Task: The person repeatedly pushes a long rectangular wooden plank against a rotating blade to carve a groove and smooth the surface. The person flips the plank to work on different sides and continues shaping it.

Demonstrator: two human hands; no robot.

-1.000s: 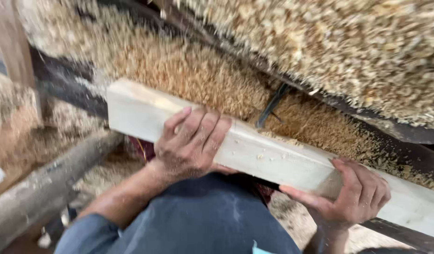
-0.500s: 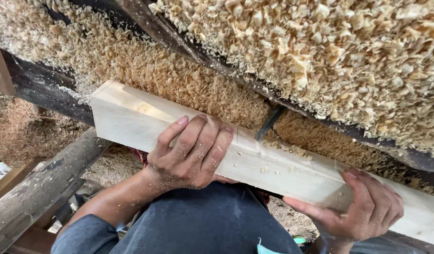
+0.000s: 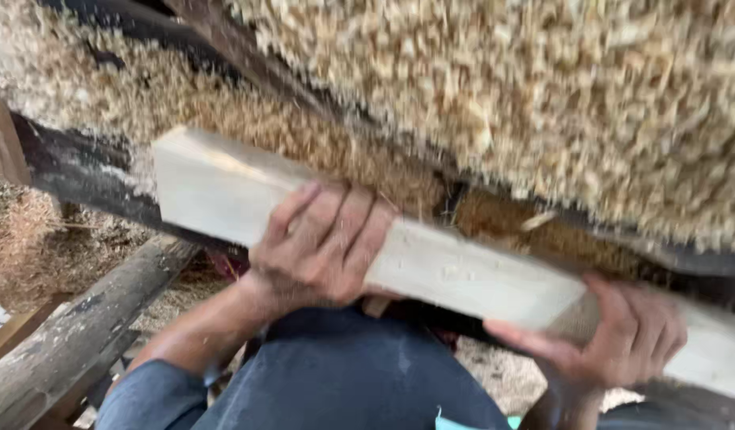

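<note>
Wood shavings (image 3: 495,87) piling thick over dark frame (image 3: 89,179), filling top and right of view; picture blurring. Pale beam (image 3: 455,275) lying slantwise across frame, high end at left, low end running off right edge. Left hand (image 3: 324,243) pressing on beam near middle, fingers draping over top face, clamping it. Right hand (image 3: 614,338) gripping beam from below near lower end, fingers curling round it. Grey log (image 3: 73,342) lying lower left. Blue clothing (image 3: 336,382) showing beneath beam.
</note>
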